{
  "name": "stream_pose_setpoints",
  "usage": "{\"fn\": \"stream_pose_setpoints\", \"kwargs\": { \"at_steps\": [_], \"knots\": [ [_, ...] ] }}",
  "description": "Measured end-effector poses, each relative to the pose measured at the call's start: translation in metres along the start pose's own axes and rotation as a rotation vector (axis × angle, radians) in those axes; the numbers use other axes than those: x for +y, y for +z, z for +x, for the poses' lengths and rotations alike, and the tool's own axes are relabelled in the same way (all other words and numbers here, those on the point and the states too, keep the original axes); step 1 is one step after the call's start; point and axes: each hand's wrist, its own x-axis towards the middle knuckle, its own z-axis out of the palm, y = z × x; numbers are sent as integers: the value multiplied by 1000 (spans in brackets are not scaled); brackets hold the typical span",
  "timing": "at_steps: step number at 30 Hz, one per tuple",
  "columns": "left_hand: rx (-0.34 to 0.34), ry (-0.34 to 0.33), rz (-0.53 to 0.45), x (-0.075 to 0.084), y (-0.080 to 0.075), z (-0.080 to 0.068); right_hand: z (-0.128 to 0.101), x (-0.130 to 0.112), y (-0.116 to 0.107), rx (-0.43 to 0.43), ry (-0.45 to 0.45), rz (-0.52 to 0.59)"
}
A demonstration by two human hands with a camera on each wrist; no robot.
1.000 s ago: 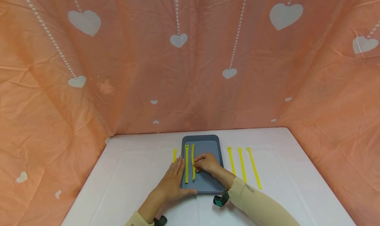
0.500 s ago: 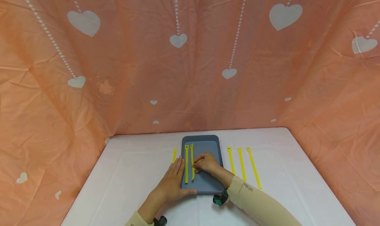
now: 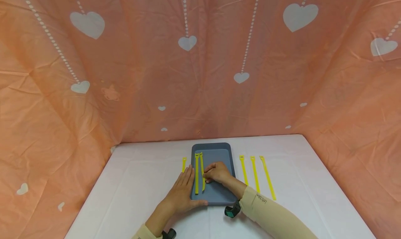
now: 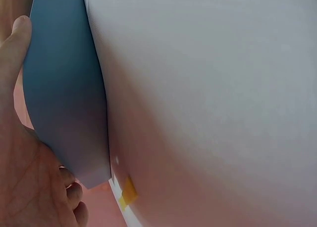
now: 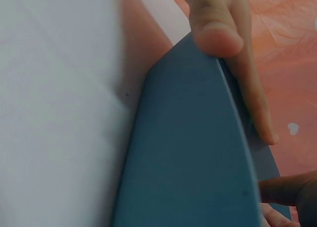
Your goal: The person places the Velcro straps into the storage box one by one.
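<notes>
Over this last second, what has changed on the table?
The far end of the yellow strip pinched by the right hand swung left, closer to the other strip in the gray tray. Nothing was let go. The left hand stayed against the tray, and the three strips to its right stayed put.

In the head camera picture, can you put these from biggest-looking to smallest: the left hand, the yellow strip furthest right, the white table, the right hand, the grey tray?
1. White table
2. Grey tray
3. Left hand, fingers stretched out
4. Right hand, fingers bent, so it looks smaller
5. Yellow strip, long but very thin
</notes>
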Motion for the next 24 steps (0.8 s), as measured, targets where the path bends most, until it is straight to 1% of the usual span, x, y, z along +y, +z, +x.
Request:
{"fn": "stream_pose_setpoints", "kwargs": {
  "at_steps": [12,24],
  "knots": [
    [0,-6,-11,0,0,0,-2,3,2,23,-34,10],
    [4,-4,-10,0,0,0,-4,3,2,31,-30,-17]
  ]
}}
